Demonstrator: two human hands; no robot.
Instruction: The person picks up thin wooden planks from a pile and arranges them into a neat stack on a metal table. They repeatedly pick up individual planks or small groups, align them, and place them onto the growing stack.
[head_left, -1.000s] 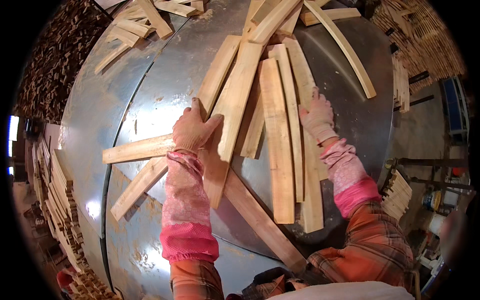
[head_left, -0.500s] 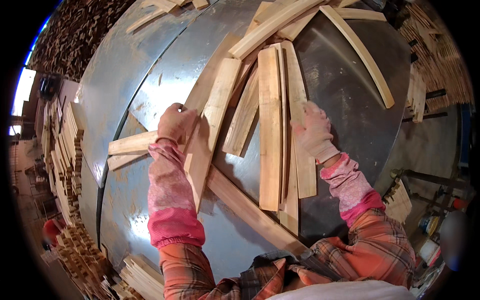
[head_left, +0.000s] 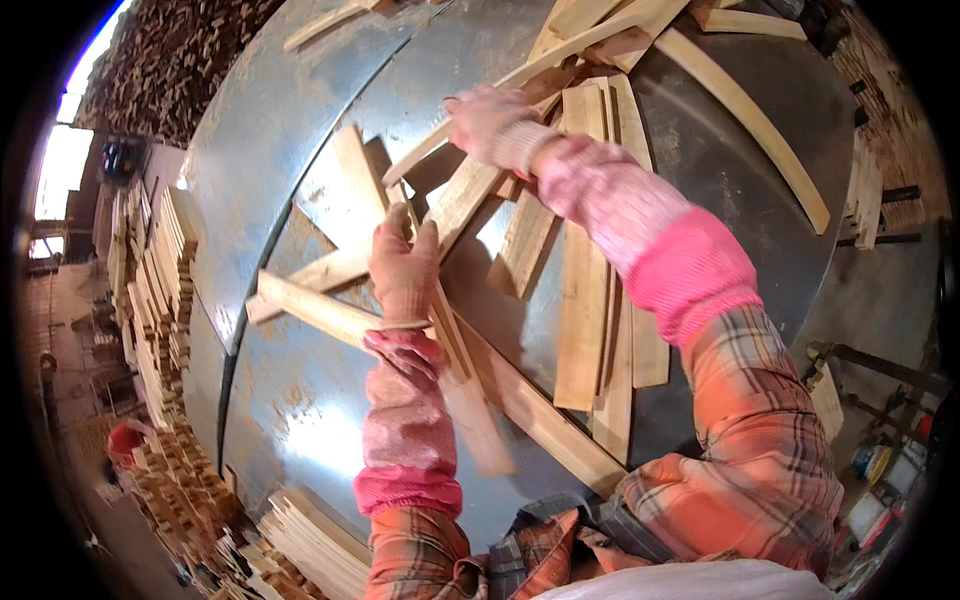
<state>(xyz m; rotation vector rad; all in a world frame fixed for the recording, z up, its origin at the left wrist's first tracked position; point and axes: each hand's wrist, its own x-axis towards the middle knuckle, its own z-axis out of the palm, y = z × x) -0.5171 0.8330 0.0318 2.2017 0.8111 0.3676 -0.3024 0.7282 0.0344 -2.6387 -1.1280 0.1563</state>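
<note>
My left hand (head_left: 405, 270), gloved, closes round a pair of thin wooden boards (head_left: 452, 345) tilted on edge, their near ends reaching toward me. Farther off, my right hand (head_left: 492, 125) in a pale glove is closed on a long wooden strip (head_left: 420, 150) that slants across the pile; its fingertips are partly blurred. Beneath and between the hands lie crossing boards, one light board (head_left: 355, 185) pointing away on the left. Right of them, several boards (head_left: 585, 260) lie side by side lengthwise. Another board (head_left: 545, 410) runs diagonally toward my body.
These boards lie on a wide metal table (head_left: 330, 400) with a dark seam (head_left: 290, 190). A curved wooden piece (head_left: 750, 120) rests at the right. Stacked wood (head_left: 150, 290) stands beyond the left edge, and more (head_left: 310, 540) at the near left. A metal bar (head_left: 880, 368) juts out at the right.
My right hand has left the lengthwise boards and crossed left to the slanting strip. My left hand has shifted right and turned its boards on edge. The view has shifted slightly.
</note>
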